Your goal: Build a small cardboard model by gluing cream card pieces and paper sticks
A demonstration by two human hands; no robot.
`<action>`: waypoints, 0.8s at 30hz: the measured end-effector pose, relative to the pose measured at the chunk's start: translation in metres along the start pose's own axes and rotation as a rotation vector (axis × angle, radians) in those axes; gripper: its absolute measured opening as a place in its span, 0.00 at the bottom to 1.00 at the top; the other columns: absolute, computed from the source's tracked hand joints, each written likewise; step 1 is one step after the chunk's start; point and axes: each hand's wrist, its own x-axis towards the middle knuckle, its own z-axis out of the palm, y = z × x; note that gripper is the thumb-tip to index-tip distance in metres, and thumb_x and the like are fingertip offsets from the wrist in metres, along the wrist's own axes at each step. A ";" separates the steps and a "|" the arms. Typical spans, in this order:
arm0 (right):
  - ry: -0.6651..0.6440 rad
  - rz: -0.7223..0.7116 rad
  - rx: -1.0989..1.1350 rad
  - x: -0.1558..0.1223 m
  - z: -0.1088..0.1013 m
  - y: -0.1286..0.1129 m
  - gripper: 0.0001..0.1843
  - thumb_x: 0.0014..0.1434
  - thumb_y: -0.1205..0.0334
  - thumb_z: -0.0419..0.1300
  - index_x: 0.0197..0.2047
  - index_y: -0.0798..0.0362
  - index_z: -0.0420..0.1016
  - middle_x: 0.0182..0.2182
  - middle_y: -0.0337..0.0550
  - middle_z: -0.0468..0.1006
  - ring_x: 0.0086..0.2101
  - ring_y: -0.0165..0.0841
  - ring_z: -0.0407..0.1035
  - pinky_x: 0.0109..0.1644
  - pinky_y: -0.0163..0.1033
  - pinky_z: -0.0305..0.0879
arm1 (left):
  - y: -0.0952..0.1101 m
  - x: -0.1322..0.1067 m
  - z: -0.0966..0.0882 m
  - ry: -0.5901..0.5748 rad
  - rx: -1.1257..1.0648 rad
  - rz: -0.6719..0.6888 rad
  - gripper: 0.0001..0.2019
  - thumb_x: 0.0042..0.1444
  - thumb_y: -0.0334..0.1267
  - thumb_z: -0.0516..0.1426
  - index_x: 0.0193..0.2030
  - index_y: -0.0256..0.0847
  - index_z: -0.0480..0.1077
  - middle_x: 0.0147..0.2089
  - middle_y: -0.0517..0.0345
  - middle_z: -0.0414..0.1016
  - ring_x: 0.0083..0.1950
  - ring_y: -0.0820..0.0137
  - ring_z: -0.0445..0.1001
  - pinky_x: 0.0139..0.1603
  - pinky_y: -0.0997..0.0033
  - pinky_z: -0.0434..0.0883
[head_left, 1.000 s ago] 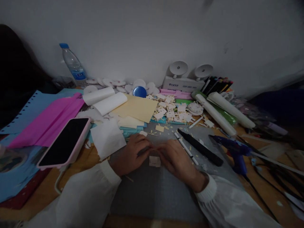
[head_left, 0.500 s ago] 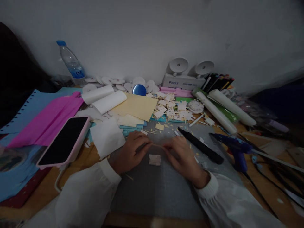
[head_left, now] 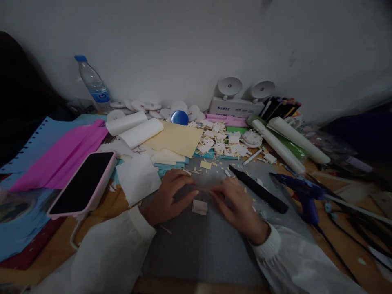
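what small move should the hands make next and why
Probably lower the thin strip towards the small paper piece: the right hand seems to pinch the strip, though blurred, and the piece lies close by on the grey mat.

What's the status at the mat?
Right hand pinching thin strip. Left hand at other end, grip unclear. Pale piece on mat between hands. Black tool beside right.

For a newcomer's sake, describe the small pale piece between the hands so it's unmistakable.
Find the big grey mat. On it, between the left hand and right hand, lies the small pale piece. Unlike the pale heap near the wall, it lies singly, closer to the viewer.
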 end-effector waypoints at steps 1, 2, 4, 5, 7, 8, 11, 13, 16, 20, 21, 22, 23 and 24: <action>-0.013 -0.012 0.007 0.000 0.001 0.000 0.06 0.66 0.65 0.53 0.37 0.52 0.69 0.27 0.40 0.70 0.31 0.34 0.63 0.34 0.40 0.56 | 0.000 0.000 0.000 -0.015 0.019 0.029 0.06 0.60 0.35 0.58 0.45 0.40 0.70 0.44 0.51 0.71 0.50 0.62 0.69 0.52 0.61 0.65; -0.027 -0.023 0.014 -0.001 0.001 -0.001 0.05 0.66 0.65 0.53 0.37 0.52 0.69 0.27 0.40 0.70 0.31 0.34 0.63 0.35 0.40 0.56 | 0.000 -0.001 0.001 -0.031 0.037 0.054 0.06 0.60 0.34 0.58 0.44 0.41 0.71 0.43 0.51 0.72 0.49 0.62 0.69 0.52 0.61 0.65; -0.054 -0.022 0.021 -0.001 0.003 -0.002 0.05 0.66 0.65 0.53 0.37 0.52 0.68 0.27 0.41 0.71 0.32 0.35 0.63 0.35 0.41 0.56 | -0.001 -0.001 0.002 -0.068 0.060 0.078 0.03 0.60 0.32 0.57 0.41 0.40 0.72 0.41 0.53 0.73 0.46 0.63 0.70 0.50 0.61 0.64; -0.063 -0.016 0.020 -0.001 0.003 -0.002 0.06 0.66 0.65 0.53 0.36 0.52 0.68 0.27 0.41 0.71 0.32 0.35 0.63 0.35 0.41 0.55 | -0.001 -0.001 0.002 -0.081 0.065 0.080 0.03 0.60 0.31 0.57 0.39 0.40 0.72 0.39 0.54 0.73 0.45 0.64 0.70 0.49 0.61 0.64; -0.068 -0.009 0.013 -0.002 0.003 -0.002 0.06 0.66 0.64 0.53 0.36 0.52 0.68 0.27 0.40 0.71 0.31 0.34 0.63 0.36 0.41 0.55 | -0.001 0.000 0.003 -0.091 0.063 0.074 0.02 0.60 0.31 0.57 0.37 0.40 0.71 0.38 0.55 0.74 0.44 0.65 0.70 0.48 0.62 0.64; -0.063 -0.012 0.014 -0.002 0.002 -0.002 0.06 0.66 0.64 0.54 0.36 0.52 0.68 0.27 0.40 0.71 0.31 0.34 0.63 0.36 0.41 0.55 | -0.001 0.000 0.003 -0.087 0.057 0.071 0.02 0.61 0.31 0.57 0.37 0.40 0.71 0.38 0.55 0.74 0.43 0.65 0.69 0.47 0.62 0.64; -0.036 -0.028 0.026 -0.001 0.001 0.000 0.06 0.65 0.63 0.54 0.35 0.52 0.68 0.27 0.40 0.70 0.31 0.34 0.63 0.35 0.41 0.55 | -0.001 0.001 0.003 -0.075 0.028 0.060 0.03 0.62 0.33 0.56 0.37 0.39 0.71 0.38 0.54 0.73 0.43 0.65 0.69 0.47 0.63 0.64; -0.024 -0.023 0.039 0.000 -0.001 0.001 0.07 0.65 0.64 0.55 0.34 0.52 0.68 0.25 0.39 0.69 0.30 0.34 0.62 0.34 0.40 0.54 | 0.000 0.001 0.003 -0.075 0.014 0.040 0.04 0.63 0.33 0.55 0.38 0.39 0.71 0.38 0.54 0.73 0.43 0.65 0.69 0.47 0.63 0.64; -0.006 0.010 0.070 0.001 -0.003 0.002 0.09 0.64 0.64 0.55 0.30 0.52 0.67 0.24 0.38 0.66 0.29 0.33 0.61 0.34 0.39 0.54 | 0.001 0.001 0.003 -0.081 0.004 0.021 0.05 0.63 0.34 0.54 0.38 0.38 0.70 0.37 0.53 0.72 0.42 0.65 0.69 0.47 0.62 0.64; 0.069 0.118 0.153 0.002 -0.011 0.006 0.13 0.63 0.63 0.55 0.26 0.52 0.64 0.21 0.35 0.64 0.26 0.31 0.60 0.34 0.39 0.54 | 0.002 0.001 0.001 -0.071 -0.016 0.002 0.05 0.63 0.32 0.53 0.37 0.38 0.69 0.37 0.53 0.72 0.42 0.65 0.68 0.47 0.63 0.64; 0.089 0.170 0.185 0.002 -0.014 0.008 0.14 0.63 0.62 0.56 0.25 0.52 0.65 0.21 0.35 0.65 0.26 0.30 0.60 0.34 0.38 0.54 | 0.001 0.001 0.000 -0.061 -0.027 -0.003 0.05 0.63 0.32 0.53 0.37 0.38 0.69 0.36 0.54 0.71 0.41 0.66 0.68 0.46 0.63 0.64; 0.107 0.236 0.224 0.002 -0.017 0.010 0.15 0.63 0.61 0.56 0.24 0.52 0.65 0.21 0.35 0.66 0.26 0.30 0.61 0.33 0.38 0.55 | 0.001 0.001 0.000 -0.048 -0.040 -0.009 0.05 0.64 0.32 0.53 0.37 0.39 0.69 0.36 0.54 0.71 0.41 0.66 0.68 0.46 0.64 0.64; 0.130 0.312 0.266 0.001 -0.021 0.013 0.16 0.64 0.59 0.56 0.24 0.52 0.66 0.21 0.35 0.66 0.26 0.30 0.61 0.32 0.37 0.55 | 0.000 0.000 0.000 -0.034 -0.052 -0.016 0.05 0.64 0.33 0.52 0.37 0.39 0.69 0.35 0.55 0.70 0.41 0.66 0.68 0.46 0.64 0.64; 0.163 0.392 0.309 0.001 -0.024 0.015 0.18 0.64 0.58 0.55 0.23 0.52 0.66 0.21 0.35 0.66 0.25 0.30 0.61 0.31 0.37 0.54 | -0.001 0.000 0.000 -0.022 -0.065 -0.029 0.06 0.64 0.33 0.52 0.37 0.39 0.69 0.35 0.55 0.70 0.40 0.67 0.68 0.45 0.65 0.64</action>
